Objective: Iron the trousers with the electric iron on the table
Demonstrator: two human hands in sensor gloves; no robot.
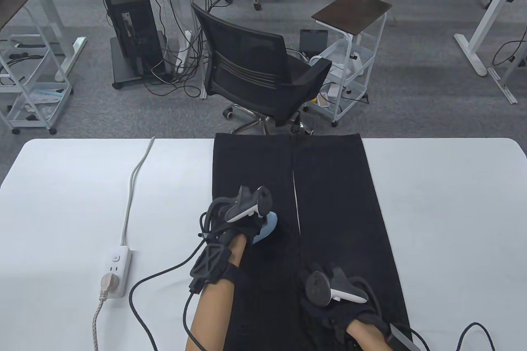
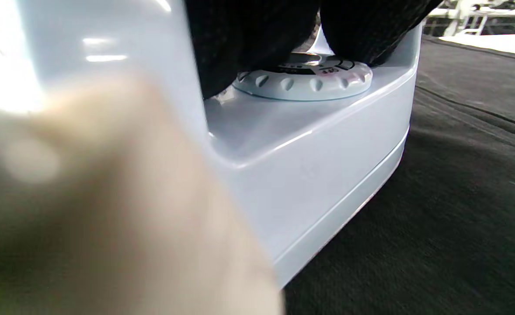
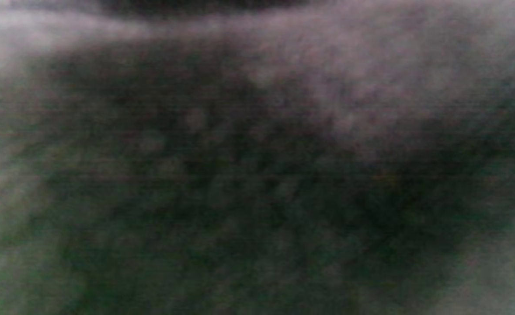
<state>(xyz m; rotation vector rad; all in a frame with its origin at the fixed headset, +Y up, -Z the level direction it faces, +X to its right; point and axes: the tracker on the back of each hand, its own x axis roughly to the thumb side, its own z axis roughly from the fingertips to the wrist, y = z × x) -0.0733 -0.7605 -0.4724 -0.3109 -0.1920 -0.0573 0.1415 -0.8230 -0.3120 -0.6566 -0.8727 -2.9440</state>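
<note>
Presently: iron (image 1: pixel 265 229), pale blue, sole flat on black trousers (image 1: pixel 329 186) spread over the table (image 1: pixel 453 211). Left hand (image 1: pixel 243 223) grips its handle (the proper hold); likely heavy, smooth-gliding. Right hand (image 1: pixel 333 305) presses soft, wrinkle-prone cloth.

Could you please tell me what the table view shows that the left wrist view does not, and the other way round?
Only the table view shows the right hand resting on the trousers near the front edge, the white power strip with a plug in it on the table, and the black office chair behind. Only the left wrist view shows the iron's ribbed temperature dial and its base sitting flat on the cloth. Both show the left hand gripping the pale blue iron on the black trousers.
</note>
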